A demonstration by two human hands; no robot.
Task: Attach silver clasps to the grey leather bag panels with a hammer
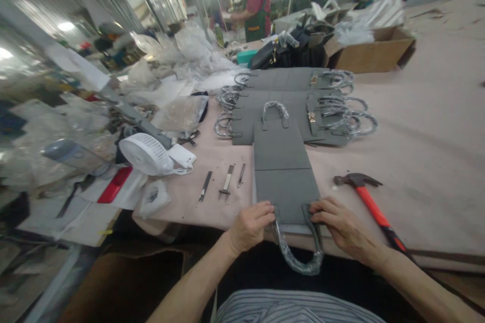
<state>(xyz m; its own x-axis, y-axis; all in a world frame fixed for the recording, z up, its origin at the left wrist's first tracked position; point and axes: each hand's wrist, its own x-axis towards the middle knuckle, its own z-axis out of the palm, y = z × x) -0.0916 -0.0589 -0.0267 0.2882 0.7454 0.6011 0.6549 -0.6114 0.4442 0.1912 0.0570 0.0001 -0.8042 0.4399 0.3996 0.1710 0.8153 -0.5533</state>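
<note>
A flat grey handbag panel [286, 181] lies lengthwise in front of me, creased across its middle. Clear plastic wraps the handle [299, 262] at its near end, which hangs over the table edge; another wrapped handle [276, 106] is at the far end. My left hand [252, 224] pinches the panel's near left corner by the handle tab. On the opposite corner, my right hand [337, 222] has its fingers closed on the edge beside the other tab. A claw hammer [373, 204] with a red and black grip rests to the right of my right hand.
Several grey bag panels [280, 93] with wrapped handles are stacked beyond. Small hand tools [227, 181] lie on the left, near a white fan [147, 155]. Farther back are a cardboard box [373, 55], black bags [276, 50], plastic wrapping [193, 50] and a person [257, 0] in an apron.
</note>
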